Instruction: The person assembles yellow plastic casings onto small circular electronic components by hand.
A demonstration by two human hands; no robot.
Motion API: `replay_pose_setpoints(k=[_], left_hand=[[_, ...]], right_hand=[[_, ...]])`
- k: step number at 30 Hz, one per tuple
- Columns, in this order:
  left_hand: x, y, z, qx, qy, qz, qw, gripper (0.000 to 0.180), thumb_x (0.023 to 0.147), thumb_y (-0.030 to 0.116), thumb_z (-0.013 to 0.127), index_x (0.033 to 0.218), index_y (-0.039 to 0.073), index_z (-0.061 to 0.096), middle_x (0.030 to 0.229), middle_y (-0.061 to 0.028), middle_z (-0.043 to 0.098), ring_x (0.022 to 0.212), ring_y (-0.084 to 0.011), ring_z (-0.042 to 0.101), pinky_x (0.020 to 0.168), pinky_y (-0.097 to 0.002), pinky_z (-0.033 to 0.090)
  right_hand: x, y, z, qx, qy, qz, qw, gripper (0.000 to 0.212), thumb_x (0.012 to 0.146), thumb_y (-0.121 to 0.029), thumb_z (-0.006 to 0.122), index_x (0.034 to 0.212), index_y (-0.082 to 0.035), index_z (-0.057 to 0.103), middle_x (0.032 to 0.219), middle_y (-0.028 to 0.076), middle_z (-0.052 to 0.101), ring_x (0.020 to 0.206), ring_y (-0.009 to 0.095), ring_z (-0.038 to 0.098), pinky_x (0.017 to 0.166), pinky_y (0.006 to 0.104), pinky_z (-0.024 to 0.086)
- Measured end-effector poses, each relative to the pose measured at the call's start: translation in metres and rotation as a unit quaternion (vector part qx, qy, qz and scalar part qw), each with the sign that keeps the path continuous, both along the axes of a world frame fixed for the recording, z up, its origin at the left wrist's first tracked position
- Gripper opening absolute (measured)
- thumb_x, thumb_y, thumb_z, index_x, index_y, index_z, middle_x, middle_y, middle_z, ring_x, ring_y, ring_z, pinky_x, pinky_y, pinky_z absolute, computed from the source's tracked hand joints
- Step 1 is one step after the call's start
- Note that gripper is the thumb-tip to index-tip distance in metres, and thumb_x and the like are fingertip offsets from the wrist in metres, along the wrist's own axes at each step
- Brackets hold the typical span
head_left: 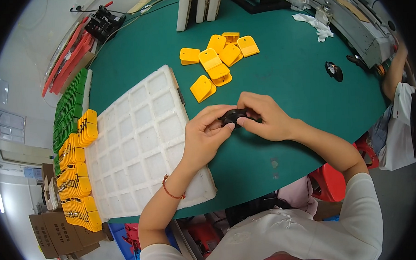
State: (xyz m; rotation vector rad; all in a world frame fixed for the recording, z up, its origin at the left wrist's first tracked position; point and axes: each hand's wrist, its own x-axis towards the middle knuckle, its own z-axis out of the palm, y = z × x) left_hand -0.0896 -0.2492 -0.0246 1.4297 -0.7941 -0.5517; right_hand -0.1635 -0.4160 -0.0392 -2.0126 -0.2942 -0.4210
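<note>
Both hands meet over the green table, gripping one small black rounded part (234,116) between fingers and thumbs. My left hand (205,132) holds its left side, with a red bracelet on that wrist. My right hand (270,118) pinches its right side, the thumb pressed on its top. Fingers cover much of the part, so its exact kind cannot be told. Just beyond the hands lies a loose group of yellow folded plastic pieces (209,59), several with a small hole. A white foam tray (138,137) with square pockets lies beside my left forearm.
Rows of green pieces (70,108) and yellow pieces (75,182) line the table's left side. Another black part (334,71) lies at the right. White upright panels (198,7) stand at the back. A person's arm (395,70) shows at the right edge, near a red stool (328,183).
</note>
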Motion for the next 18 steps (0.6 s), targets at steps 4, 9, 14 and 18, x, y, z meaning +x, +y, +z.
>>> replay_pose_setpoints(k=[4,9,14,18], left_hand=[[-0.0019,0.0026,0.0005,0.031,-0.015,-0.008,0.999,0.025,0.075,-0.006,0.058,0.100,-0.005,0.057,0.089,-0.0055,0.056,0.080,-0.0089,0.056,0.072,-0.0184,0.048],[-0.0038,0.0041,-0.0036,0.051,-0.091,0.003,0.995,0.023,0.073,-0.005,0.059,0.096,-0.006,0.058,0.082,-0.0052,0.056,0.068,-0.0052,0.052,0.056,-0.0155,0.043],[-0.0092,0.0033,-0.0035,0.038,-0.091,0.015,0.995,0.023,0.073,-0.005,0.060,0.095,-0.007,0.058,0.079,-0.0053,0.056,0.066,-0.0045,0.052,0.054,-0.0153,0.042],[-0.0075,0.0012,-0.0020,0.038,-0.043,0.007,0.998,0.024,0.074,-0.004,0.060,0.097,-0.007,0.056,0.083,-0.0059,0.057,0.070,-0.0058,0.055,0.060,-0.0160,0.045]], right_hand=[[-0.0006,-0.0052,-0.0006,-0.092,-0.040,0.022,0.995,0.016,0.073,-0.012,0.056,0.072,-0.001,0.044,0.063,0.010,0.039,0.051,0.023,0.040,0.047,0.0311,0.032],[-0.0019,-0.0032,-0.0065,-0.056,-0.054,0.020,0.997,0.019,0.075,-0.016,0.055,0.067,-0.001,0.047,0.059,0.012,0.045,0.051,0.028,0.045,0.046,0.0355,0.035],[-0.0060,-0.0010,-0.0054,-0.022,-0.045,0.023,0.999,0.018,0.076,-0.015,0.054,0.066,-0.001,0.047,0.057,0.012,0.045,0.050,0.028,0.046,0.045,0.0350,0.035],[-0.0062,0.0011,-0.0023,0.021,-0.025,0.009,0.999,0.019,0.077,-0.015,0.054,0.065,-0.001,0.047,0.057,0.011,0.045,0.049,0.025,0.045,0.045,0.0333,0.036]])
